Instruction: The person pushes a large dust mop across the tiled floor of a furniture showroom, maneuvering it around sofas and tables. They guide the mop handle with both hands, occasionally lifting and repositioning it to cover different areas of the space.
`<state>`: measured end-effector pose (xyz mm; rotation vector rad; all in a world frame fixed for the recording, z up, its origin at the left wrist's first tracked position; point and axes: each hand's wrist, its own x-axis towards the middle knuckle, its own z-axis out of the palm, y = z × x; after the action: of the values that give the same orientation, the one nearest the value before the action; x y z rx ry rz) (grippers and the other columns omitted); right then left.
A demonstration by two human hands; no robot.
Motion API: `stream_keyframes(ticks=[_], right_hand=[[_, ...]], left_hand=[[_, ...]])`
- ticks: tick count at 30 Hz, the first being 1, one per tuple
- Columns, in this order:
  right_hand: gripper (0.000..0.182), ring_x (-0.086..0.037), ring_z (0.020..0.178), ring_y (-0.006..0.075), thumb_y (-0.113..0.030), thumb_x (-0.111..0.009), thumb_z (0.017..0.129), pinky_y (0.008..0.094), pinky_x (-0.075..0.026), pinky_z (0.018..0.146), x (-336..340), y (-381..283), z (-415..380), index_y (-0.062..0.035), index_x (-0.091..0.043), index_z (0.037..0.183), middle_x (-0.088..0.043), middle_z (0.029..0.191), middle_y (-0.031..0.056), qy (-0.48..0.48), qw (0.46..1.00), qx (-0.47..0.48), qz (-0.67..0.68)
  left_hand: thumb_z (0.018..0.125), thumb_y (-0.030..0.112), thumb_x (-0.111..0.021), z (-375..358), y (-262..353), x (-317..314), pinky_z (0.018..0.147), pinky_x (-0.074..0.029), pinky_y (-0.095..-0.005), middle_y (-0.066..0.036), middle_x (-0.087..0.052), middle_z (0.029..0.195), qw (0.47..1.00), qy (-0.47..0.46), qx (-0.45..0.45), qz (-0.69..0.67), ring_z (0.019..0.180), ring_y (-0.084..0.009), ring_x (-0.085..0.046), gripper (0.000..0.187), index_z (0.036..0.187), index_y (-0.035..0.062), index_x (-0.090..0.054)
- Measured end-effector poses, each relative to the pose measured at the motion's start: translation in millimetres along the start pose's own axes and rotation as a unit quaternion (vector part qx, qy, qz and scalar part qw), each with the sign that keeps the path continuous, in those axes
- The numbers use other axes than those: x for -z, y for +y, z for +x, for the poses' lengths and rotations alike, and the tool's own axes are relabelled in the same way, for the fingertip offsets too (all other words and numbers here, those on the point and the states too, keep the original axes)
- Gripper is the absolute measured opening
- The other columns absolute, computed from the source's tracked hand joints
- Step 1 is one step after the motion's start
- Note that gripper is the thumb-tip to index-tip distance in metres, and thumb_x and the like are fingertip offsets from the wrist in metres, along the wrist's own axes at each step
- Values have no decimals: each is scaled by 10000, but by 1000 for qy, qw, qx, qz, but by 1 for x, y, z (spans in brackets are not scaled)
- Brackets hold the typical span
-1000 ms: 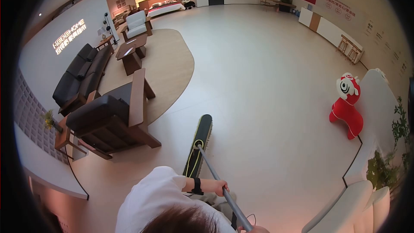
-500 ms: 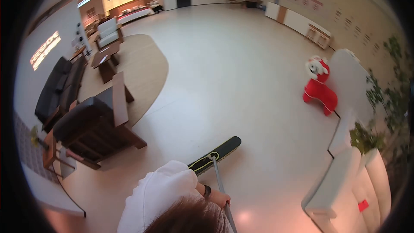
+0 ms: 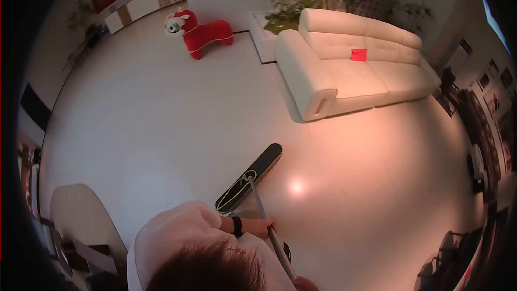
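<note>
A flat dust mop lies on the pale floor, its long dark head (image 3: 263, 163) edged with a yellow-green line. From the middle of the head a grey pole (image 3: 257, 199) slants down towards me. My left hand (image 3: 263, 228), below a black wristband (image 3: 237, 226), is wrapped round the pole. At the bottom edge, my right hand (image 3: 305, 284) is closed at the pole's upper part, mostly cut off by the frame. A white sleeve (image 3: 172, 229) and dark hair (image 3: 207, 269) cover the lower left of the view.
A cream sofa (image 3: 355, 78) with a red envelope (image 3: 358, 55) on it stands ahead right. Farther off is a red animal-shaped seat (image 3: 207, 35) beside a low planter (image 3: 264, 37). A beige rug (image 3: 83, 205) with furniture lies at lower left; dark furniture (image 3: 439, 258) lines the right.
The view has swung right: the sofa and red animal seat have shifted left, and the armchairs have mostly left view. The mop has turned along with me; the left hand keeps its hold.
</note>
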<state>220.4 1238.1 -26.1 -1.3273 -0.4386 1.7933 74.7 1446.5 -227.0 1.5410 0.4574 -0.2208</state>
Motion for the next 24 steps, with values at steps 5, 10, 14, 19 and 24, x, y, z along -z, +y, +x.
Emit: stream_keyframes(ticks=[5,10,14,19,24], right_hand=[[305,-465,612,118,-174,-479,739,208,-376,576,19,12,-37,-14,-445,997,-493,706,42,113,984,64,123],[317,-471,636,111,-150,-472,741,202,-378,596,63,1,-60,3,-434,1016,-501,728,45,196,948,86,237],[327,-477,655,105,-131,-466,742,197,-380,612,120,-29,-67,16,-426,1032,-507,746,47,227,911,72,336],[340,-483,678,98,-107,-459,744,191,-382,632,215,-95,-72,33,-415,1051,-514,768,50,225,806,-12,548],[205,-492,874,143,-100,-359,824,232,-371,779,301,-110,-84,-6,-464,973,-525,919,102,370,896,194,152]], left_hand=[[629,-7,-517,73,56,-17,674,-378,-239,-48,-488,789,987,-123,21,-103,773,-131,-460,184,806,27,-480],[554,-50,-473,167,98,-50,732,-331,-205,-21,-464,782,979,-195,44,-33,784,-121,-420,250,792,28,-465],[551,-32,-490,259,124,-66,670,-365,-219,-27,-494,757,971,-235,29,15,743,-128,-460,250,794,29,-491],[518,-34,-527,376,191,-84,566,-399,-241,-38,-521,709,969,-242,44,25,676,-135,-499,293,801,42,-526],[505,-22,-550,499,204,-111,540,-405,-251,-31,-529,687,950,-298,18,96,633,-131,-508,314,811,51,-534]])
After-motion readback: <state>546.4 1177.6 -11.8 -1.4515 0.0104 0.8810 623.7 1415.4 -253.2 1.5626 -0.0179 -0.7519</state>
